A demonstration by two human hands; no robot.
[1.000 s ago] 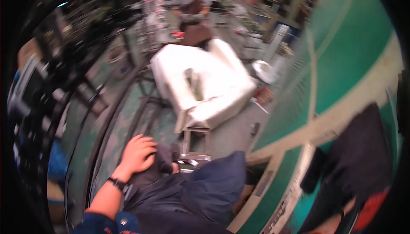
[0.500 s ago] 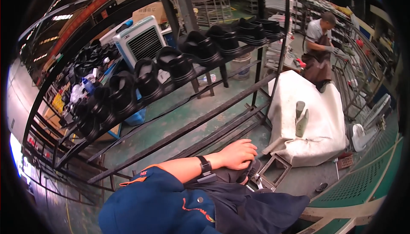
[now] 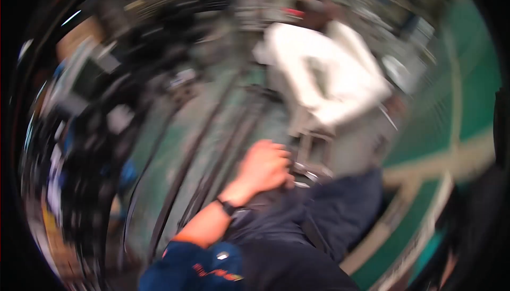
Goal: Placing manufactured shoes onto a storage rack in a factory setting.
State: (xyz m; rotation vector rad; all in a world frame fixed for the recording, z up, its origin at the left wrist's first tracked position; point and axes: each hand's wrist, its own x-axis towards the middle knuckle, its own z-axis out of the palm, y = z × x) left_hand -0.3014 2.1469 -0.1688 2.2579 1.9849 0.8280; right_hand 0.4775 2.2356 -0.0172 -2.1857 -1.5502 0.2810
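My left hand reaches in from the lower left, with a dark watch on its wrist. Its fingers look curled inward near my dark-clothed lap; blur and the hand itself hide whatever they may hold. Just past the fingers stands a metal frame with a square opening. Beyond it is a bulky shape draped in white cloth, with a grey-green, blurred thing lying on top. My right hand does not show clearly; only a faint skin-toned smear sits at the lower right rim.
Dark rack bars run lengthwise along my left, above a green floor. A white air cooler stands farther left. At right are green panels with pale edging. Much of the background is smeared by motion.
The view has swung right and down, so the white-draped shape sits higher and farther left. The black shoes on the rack are now blurred. My left hand remains near my lap, fingers curled.
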